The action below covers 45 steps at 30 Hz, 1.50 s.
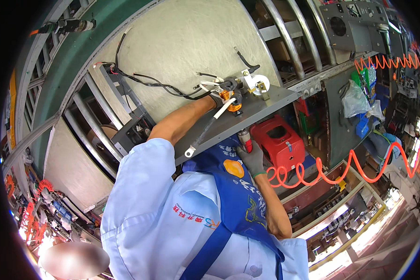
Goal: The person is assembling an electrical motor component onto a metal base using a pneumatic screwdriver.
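A grey metal chassis panel (205,136) lies in front of me, carrying a copper-wound coil (227,95) with black and white leads. One thick lead ends in a ring lug (190,152) that hangs over the panel's near edge. My left hand (215,99), in a dark glove, reaches in beside the coil; its fingers are mostly hidden behind the windings. Right of the coil stands a white round part (258,84) with a brass-coloured piece. My gloved right hand (253,161) is closed around a red and silver power driver (245,140), below the panel edge.
A red moulded housing (277,142) stands right of my right hand. An orange coiled air hose (319,170) stretches off to the right. Metal rollers (284,37) flank the pale work board (172,42). Black cables (158,84) run left to a small fan unit (137,130).
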Each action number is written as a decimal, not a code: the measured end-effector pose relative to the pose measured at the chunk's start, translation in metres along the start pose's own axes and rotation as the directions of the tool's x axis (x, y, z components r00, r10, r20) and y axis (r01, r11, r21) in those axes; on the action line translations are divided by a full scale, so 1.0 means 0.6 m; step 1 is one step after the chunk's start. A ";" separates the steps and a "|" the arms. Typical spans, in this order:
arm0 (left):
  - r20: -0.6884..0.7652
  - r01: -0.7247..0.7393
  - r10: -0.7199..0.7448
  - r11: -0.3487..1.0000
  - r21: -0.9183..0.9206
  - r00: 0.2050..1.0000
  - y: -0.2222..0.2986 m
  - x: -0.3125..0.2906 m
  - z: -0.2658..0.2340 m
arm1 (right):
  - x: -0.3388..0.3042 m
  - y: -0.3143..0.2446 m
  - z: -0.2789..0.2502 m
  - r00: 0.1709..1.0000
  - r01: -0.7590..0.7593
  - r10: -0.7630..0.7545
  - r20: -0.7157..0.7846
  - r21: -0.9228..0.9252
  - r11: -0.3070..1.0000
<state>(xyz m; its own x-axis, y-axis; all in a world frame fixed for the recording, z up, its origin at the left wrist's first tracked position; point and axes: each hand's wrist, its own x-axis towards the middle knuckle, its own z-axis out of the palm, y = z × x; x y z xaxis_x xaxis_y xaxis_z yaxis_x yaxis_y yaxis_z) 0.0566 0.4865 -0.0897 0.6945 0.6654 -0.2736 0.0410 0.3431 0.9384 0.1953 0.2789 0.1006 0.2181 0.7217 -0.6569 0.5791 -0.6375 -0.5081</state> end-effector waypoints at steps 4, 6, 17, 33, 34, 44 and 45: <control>0.012 -0.002 0.003 0.993 -0.117 1.000 0.007 0.012 -0.001 | 0.000 0.005 0.006 0.998 0.038 -0.037 -0.051 0.017 0.999; 0.027 -0.011 0.016 0.984 -0.177 0.999 -0.002 -0.033 -0.015 | -0.002 0.011 0.008 0.999 0.023 -0.023 -0.044 0.005 1.000; -0.010 -0.049 0.050 0.883 -0.467 0.999 -0.004 -0.078 -0.039 | -0.005 -0.007 -0.008 0.997 0.078 -0.078 -0.022 -0.013 0.997; -0.025 -0.018 -0.004 0.596 -0.803 1.000 0.001 -0.174 -0.024 | 0.018 0.033 -0.008 0.990 0.142 -0.142 0.010 -0.027 0.990; -0.023 -0.014 -0.007 0.595 -0.804 1.000 0.005 -0.173 -0.025 | 0.017 0.032 -0.008 0.988 0.155 -0.155 -0.004 -0.017 0.988; -0.012 0.117 -0.152 0.807 -0.579 0.988 0.015 -0.167 -0.013 | 0.018 0.029 -0.013 0.994 0.107 -0.108 0.001 -0.091 0.990; 0.043 0.177 -0.202 0.713 -0.679 0.979 0.023 -0.163 -0.016 | 0.017 0.023 -0.013 0.995 0.096 -0.096 -0.002 -0.078 0.992</control>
<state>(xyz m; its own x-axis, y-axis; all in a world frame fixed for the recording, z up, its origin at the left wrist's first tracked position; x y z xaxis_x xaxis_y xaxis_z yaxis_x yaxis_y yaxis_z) -0.0176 0.4327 -0.0518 0.7025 0.5532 -0.4477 -0.3353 0.8122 0.4774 0.2119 0.2794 0.0913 0.1625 0.7802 -0.6041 0.6571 -0.5423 -0.5236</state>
